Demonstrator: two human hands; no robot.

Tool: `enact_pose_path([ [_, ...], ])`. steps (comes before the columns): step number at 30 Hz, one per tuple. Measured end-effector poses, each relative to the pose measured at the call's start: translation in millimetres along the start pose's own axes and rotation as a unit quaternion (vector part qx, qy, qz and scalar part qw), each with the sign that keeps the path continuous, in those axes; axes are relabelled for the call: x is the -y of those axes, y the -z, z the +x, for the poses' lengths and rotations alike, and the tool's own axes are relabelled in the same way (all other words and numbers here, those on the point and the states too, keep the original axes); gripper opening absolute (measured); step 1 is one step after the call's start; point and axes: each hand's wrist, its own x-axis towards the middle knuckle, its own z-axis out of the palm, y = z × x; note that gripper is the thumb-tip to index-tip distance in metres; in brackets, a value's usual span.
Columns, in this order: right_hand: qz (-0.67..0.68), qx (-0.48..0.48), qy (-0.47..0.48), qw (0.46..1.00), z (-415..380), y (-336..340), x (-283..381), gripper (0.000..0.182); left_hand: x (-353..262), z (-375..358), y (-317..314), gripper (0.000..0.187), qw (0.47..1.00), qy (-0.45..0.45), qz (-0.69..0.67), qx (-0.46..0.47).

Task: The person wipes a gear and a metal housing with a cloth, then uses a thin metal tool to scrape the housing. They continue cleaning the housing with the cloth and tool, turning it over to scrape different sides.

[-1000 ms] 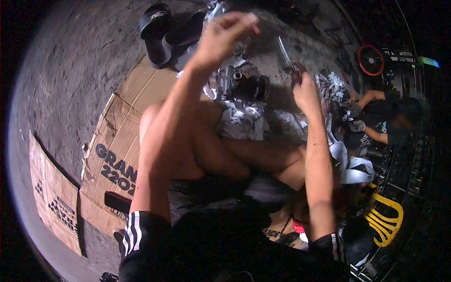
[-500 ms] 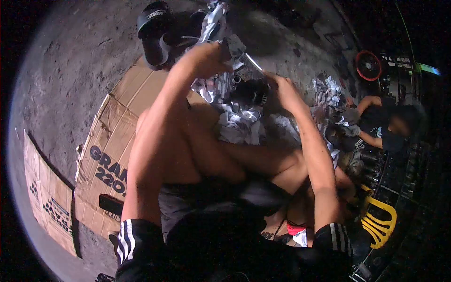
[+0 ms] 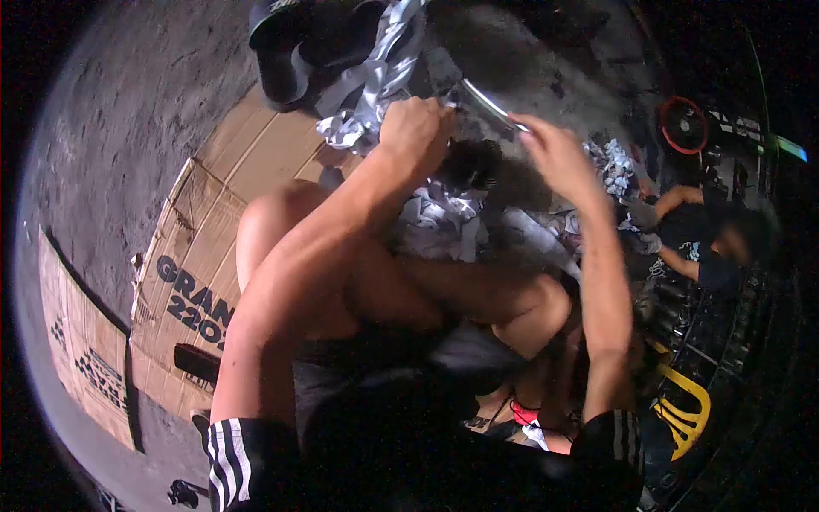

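Observation:
My left hand [image 3: 416, 130] is closed in a fist beside a twisted bundle of shiny whitish strips [image 3: 375, 81]. What its fingers grip, if anything, is hidden. My right hand [image 3: 559, 158] is closed around the near end of a slim, shiny bar [image 3: 488, 102]. The bar points up and left, and its exact kind is not clear. Below and between the hands, a dark, ribbed part [image 3: 473, 166] lies in shadow, partly covered by my left hand. Crumpled whitish scraps [image 3: 444, 209] lie just in front of my legs.
Cardboard sheets [image 3: 230, 162] cover the floor at left, with a dark phone-like object [image 3: 198, 364] on one. Dark slippers [image 3: 281, 72] lie at the top. Another person [image 3: 695, 235] works at right, near a yellow plastic chair [image 3: 687, 414] and a red round rim [image 3: 684, 125].
My left hand has moved right and down and now shows as a fist. My right hand has shifted right with the bar, which now looks more curved. The view has tilted slightly.

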Motion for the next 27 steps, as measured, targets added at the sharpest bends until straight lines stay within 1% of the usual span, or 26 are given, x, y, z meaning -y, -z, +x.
enact_pose_path([
  [1, -0.016, 0.046, -0.002, 0.999, -9.3, 19.5, 11.7, 0.031, 0.2, -3.3, -0.6, 0.011, 1.0, 0.005, -0.001, 0.005],
  [3, -0.041, 0.093, -0.048, 0.994, -18.4, 17.9, 18.5, 0.031, -4.9, -2.1, 4.9, 0.011, 1.0, 0.004, -0.001, 0.006],
  [4, -0.104, 0.043, -0.045, 0.993, -13.1, -5.7, 7.5, 0.032, -6.8, 6.6, 6.3, 0.011, 0.999, 0.007, 0.009, 0.032],
  [5, -0.166, -0.008, -0.046, 0.985, -6.0, -37.8, -9.4, 0.032, -7.5, 9.9, 7.9, 0.011, 1.0, 0.004, 0.011, 0.029],
  [6, -0.173, -0.067, -0.018, 0.982, 2.6, -49.1, -18.5, 0.03, -6.6, 11.7, 9.1, 0.01, 1.0, -0.011, 0.007, 0.02],
  [7, -0.172, -0.071, -0.015, 0.982, 12.5, -39.2, -12.8, 0.03, -4.8, 13.0, 11.3, 0.01, 1.0, -0.024, 0.005, 0.011],
  [9, -0.08, 0.008, -0.037, 0.996, 23.9, -15.5, 2.1, 0.029, -4.0, 10.9, 8.0, 0.01, 1.0, -0.005, -0.002, 0.017],
  [10, -0.081, 0.006, -0.058, 0.995, 17.8, 3.2, 25.1, 0.028, -2.9, 8.9, 8.5, 0.011, 1.0, 0.0, -0.006, 0.022],
  [11, -0.11, 0.002, -0.007, 0.994, 11.0, 15.5, 34.2, 0.029, -1.9, 6.1, 6.2, 0.011, 1.0, 0.006, -0.011, 0.026],
  [13, -0.18, 0.022, -0.037, 0.983, -6.2, 18.0, 63.5, 0.03, -1.1, 9.4, 2.3, 0.012, 1.0, 0.022, -0.014, 0.016],
  [15, -0.246, 0.002, -0.041, 0.968, 11.8, -39.9, 36.9, 0.032, -1.9, 13.8, 0.8, 0.012, 1.0, 0.006, 0.0, 0.001],
  [16, -0.253, 0.018, -0.092, 0.963, 23.8, -48.9, 48.4, 0.033, -2.4, 12.1, -1.9, 0.012, 1.0, 0.001, 0.0, -0.001],
  [17, -0.254, 0.008, -0.091, 0.963, 27.8, -43.6, 46.5, 0.033, 1.6, 14.0, -2.4, 0.012, 1.0, 0.008, -0.014, -0.018],
  [18, -0.198, -0.009, -0.091, 0.976, 34.6, -36.4, 41.7, 0.032, 8.6, 18.4, -0.8, 0.012, 0.999, 0.017, -0.027, -0.036],
  [19, -0.14, -0.017, -0.09, 0.986, 37.7, -30.3, 52.0, 0.032, 13.5, 20.4, -0.4, 0.012, 0.999, 0.019, -0.027, -0.039],
  [20, -0.104, -0.007, -0.079, 0.991, 25.8, -17.1, 59.0, 0.032, 15.6, 19.1, -2.5, 0.013, 0.996, 0.03, -0.047, -0.065],
  [21, -0.104, 0.005, -0.075, 0.992, 10.9, -3.9, 86.9, 0.031, 16.7, 18.1, -4.8, 0.013, 0.993, 0.041, -0.066, -0.091],
  [22, -0.119, 0.021, -0.098, 0.988, 7.0, -11.1, 87.0, 0.031, 15.2, 23.0, -1.6, 0.014, 0.993, 0.055, -0.081, -0.064],
  [23, -0.134, 0.032, -0.125, 0.983, 2.8, -20.9, 81.2, 0.031, 16.3, 26.6, -1.9, 0.014, 0.993, 0.053, -0.082, -0.064],
  [25, -0.256, 0.01, -0.167, 0.952, 23.6, -64.6, 56.3, 0.03, 17.0, 38.8, -9.6, 0.014, 0.988, 0.079, -0.098, -0.086],
  [26, -0.247, -0.027, -0.132, 0.96, 29.1, -72.6, 42.3, 0.03, 21.5, 40.3, -10.4, 0.014, 0.987, 0.09, -0.11, -0.076],
  [27, -0.253, -0.027, -0.128, 0.959, 31.8, -61.7, 49.6, 0.03, 30.0, 44.5, -12.5, 0.014, 0.986, 0.093, -0.113, -0.082],
])
